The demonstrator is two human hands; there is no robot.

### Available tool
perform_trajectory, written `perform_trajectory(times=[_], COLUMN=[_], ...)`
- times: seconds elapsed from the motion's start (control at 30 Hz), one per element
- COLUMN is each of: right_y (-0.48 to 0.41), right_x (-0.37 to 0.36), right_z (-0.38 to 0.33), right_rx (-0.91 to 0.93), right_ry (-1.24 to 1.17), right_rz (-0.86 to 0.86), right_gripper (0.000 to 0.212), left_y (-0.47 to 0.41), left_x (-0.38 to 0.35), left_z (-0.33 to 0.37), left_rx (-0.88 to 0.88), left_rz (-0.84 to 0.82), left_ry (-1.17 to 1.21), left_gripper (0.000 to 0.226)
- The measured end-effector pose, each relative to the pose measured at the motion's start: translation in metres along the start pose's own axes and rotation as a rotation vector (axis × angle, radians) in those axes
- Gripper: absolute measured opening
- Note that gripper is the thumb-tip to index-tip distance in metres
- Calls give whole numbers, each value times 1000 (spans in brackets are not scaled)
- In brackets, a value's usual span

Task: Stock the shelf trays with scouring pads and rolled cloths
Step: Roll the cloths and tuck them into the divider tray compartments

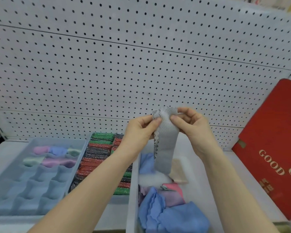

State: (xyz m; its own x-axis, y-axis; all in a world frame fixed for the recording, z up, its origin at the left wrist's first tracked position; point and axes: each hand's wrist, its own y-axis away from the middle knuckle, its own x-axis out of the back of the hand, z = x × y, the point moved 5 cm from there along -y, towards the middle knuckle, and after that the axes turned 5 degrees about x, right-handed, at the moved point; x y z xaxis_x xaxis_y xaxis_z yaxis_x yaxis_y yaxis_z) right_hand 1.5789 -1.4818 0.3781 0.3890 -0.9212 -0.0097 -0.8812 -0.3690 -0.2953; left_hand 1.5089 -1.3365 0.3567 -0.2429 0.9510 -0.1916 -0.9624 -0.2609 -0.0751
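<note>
Head view: left hand (139, 132) and right hand (192, 122) pinch grey cloth (166, 145); red box (272, 128) reads "GOOD".

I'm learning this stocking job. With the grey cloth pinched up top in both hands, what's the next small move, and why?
Probably start rolling the grey cloth downward from the top edge that the left hand and right hand pinch: it hangs as a flat strip, while the divided tray holds rolled cloths.

Bright, even light – soft shadows; wide-angle bowing at edges, lower foreground blurred.
</note>
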Motion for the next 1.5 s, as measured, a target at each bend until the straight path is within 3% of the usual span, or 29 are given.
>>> perform_trajectory(times=[0.13, 0.27, 0.47, 0.67, 1.03, 1.17, 1.3, 1.4, 1.5], right_y=[3, 0, 0, 2, -12, -7, 16, 24, 25], right_x=[-1, -6, -5, -11, -30, -24, -31, -30, -30], right_z=[-29, -43, -50, -56, -59, -31, 19, 33, 34], right_rx=[167, 232, 308, 338, 397, 183, -34, -95, -153], right_ry=[116, 304, 242, 315, 266, 125, 119, 98, 57], right_rz=[-94, -158, -136, -173, 0, -74, -293, -196, -140], right_gripper=[31, 19, 10, 15, 15, 33, 24, 16, 17], left_y=[1, 3, 4, 5, 2, -3, -6, -7, 1], left_x=[5, 4, 3, 3, -2, 9, 21, 27, 28], left_z=[4, 9, 13, 22, 31, 31, 33, 18, -19], left_rx=[-51, -80, -19, -13, -119, -126, -41, 133, 403], left_rz=[9, 2, -24, 27, -62, -8, 31, 54, -74], left_ry=[-79, -127, -48, 1, -23, 63, 286, 341, 153], left_gripper=[12, 11, 31, 23, 15, 19, 17, 19, 34])
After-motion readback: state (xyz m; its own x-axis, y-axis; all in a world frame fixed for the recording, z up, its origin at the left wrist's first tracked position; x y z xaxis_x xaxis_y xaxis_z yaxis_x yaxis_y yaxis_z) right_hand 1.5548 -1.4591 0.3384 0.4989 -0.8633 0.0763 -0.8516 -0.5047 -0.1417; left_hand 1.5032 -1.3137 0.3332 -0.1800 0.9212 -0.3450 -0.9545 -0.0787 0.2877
